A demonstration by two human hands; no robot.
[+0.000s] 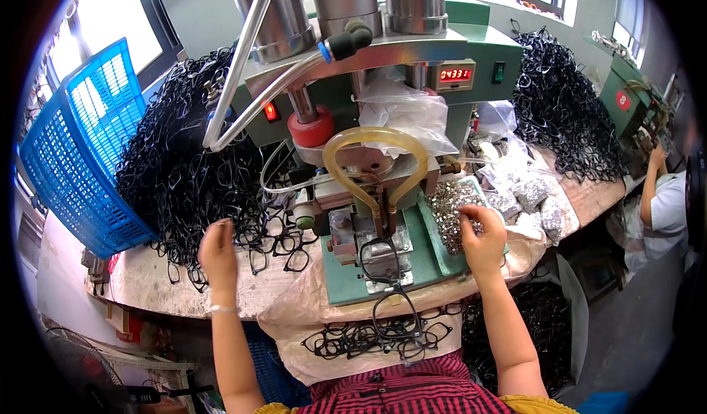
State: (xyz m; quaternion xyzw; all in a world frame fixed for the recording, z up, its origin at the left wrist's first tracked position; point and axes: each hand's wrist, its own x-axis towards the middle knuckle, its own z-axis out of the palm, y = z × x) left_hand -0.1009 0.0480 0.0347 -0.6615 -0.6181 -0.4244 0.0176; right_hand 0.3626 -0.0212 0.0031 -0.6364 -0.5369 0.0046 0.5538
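at the press bench point(147, 281), right hand point(482, 241) pinches metal bits point(449, 208) (fingers curled).

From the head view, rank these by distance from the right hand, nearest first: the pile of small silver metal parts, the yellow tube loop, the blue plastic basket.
1. Pile of small silver metal parts: directly under the fingertips of the right hand, on the green press base.
2. Yellow tube loop: up and to the left, at the machine's centre.
3. Blue plastic basket: far left, beyond the left hand.

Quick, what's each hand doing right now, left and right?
Left hand: fingers curled on the black eyeglass frames; grip cannot be told.
Right hand: fingers pinching into the small silver parts.
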